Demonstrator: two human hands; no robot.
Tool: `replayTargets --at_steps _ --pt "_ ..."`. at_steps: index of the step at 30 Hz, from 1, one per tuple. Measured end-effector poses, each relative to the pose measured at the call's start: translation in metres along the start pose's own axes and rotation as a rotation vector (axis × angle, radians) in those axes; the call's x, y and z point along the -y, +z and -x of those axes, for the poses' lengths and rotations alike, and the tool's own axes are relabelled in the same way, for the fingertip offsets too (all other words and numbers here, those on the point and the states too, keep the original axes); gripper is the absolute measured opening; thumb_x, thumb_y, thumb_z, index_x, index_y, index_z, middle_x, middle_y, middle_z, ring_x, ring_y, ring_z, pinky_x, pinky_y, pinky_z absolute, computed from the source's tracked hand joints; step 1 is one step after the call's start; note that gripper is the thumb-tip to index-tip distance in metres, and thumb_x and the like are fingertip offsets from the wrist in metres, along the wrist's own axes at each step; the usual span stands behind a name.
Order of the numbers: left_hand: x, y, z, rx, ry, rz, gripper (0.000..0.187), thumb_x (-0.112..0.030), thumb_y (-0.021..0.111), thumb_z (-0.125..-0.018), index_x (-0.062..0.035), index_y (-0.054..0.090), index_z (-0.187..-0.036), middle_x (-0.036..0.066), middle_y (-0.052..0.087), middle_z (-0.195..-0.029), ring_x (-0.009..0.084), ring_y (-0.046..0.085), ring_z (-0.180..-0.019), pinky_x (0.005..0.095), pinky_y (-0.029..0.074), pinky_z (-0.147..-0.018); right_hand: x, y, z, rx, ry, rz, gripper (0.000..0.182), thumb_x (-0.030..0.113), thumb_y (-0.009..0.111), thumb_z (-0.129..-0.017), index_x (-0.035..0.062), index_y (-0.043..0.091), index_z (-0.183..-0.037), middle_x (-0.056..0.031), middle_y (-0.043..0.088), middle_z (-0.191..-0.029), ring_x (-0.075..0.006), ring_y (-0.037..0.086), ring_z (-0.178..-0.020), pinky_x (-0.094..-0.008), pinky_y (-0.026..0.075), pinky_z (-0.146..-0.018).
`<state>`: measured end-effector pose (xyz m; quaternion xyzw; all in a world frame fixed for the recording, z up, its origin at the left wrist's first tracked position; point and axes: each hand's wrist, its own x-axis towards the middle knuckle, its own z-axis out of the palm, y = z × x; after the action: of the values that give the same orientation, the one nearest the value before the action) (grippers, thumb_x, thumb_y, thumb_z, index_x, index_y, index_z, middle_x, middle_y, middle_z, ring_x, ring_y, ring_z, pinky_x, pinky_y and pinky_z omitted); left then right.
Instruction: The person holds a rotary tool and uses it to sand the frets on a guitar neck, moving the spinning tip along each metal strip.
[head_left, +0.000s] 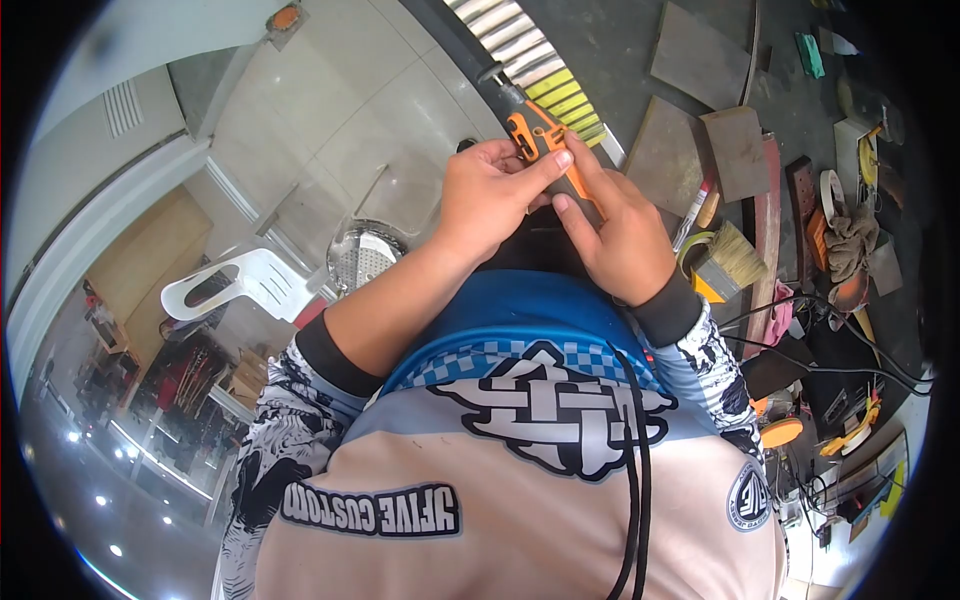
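Note:
An orange and grey rotary tool is held between my two hands, its narrow tip pointing up and left. My left hand grips its side, with the thumb laid across the body. Around the lower part of the tool, my right hand is closed, its index finger along the orange casing. A strip with white and yellow-green bars lies just beyond the tool's tip.
To the right are brown plates, a marker, a wide brush, a grey cloth and black cables. On the left stand a white plastic chair and a perforated metal stool.

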<state>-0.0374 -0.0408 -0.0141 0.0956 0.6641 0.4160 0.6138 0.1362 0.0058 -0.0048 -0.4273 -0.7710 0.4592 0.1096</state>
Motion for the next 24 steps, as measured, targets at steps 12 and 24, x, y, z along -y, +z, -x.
replayTargets --at_steps 12,24 --pt "-0.01 0.01 0.0 -0.018 0.024 0.066 0.035 -0.022 0.084 -0.091 0.0068 0.071 -0.104 0.008 0.073 -0.087 0.0102 0.07 -0.075 0.0245 0.061 -0.068 0.001 -0.006 -0.004 -0.007 0.006 -0.033 0.065 0.024 0.071 -0.095 0.0172 0.049 -0.156 -0.02 0.068 -0.093 -0.0386 0.07 -0.084 -0.045 0.057 -0.076" --pt "-0.017 0.023 -0.008 0.011 0.028 -0.005 0.041 -0.023 0.083 -0.092 0.0103 0.068 -0.11 0.013 0.073 -0.094 0.0155 0.073 -0.081 0.0266 0.063 -0.072 -0.009 -0.018 -0.006 -0.042 0.006 -0.059 0.063 0.024 0.07 -0.097 0.015 0.049 -0.155 -0.0239 0.069 -0.094 -0.042 0.07 -0.085 -0.0467 0.056 -0.078"
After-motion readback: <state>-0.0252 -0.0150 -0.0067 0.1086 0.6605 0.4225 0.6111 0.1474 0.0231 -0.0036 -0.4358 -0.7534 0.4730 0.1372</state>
